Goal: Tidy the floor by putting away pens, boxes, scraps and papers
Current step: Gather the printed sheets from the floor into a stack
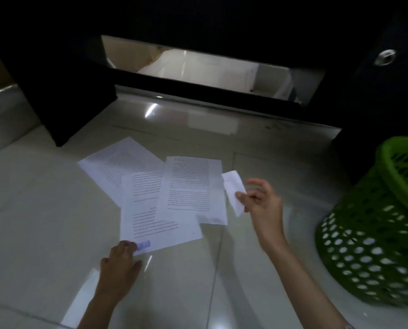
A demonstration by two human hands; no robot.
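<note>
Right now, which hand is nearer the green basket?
Right. The right hand, pinching a paper scrap, is just left of the green basket. The left hand is far across the floor, touching the near sheet's corner.

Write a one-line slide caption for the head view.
Right hand pinches a paper scrap beside a green basket; left hand touches printed sheets on the floor.
</note>
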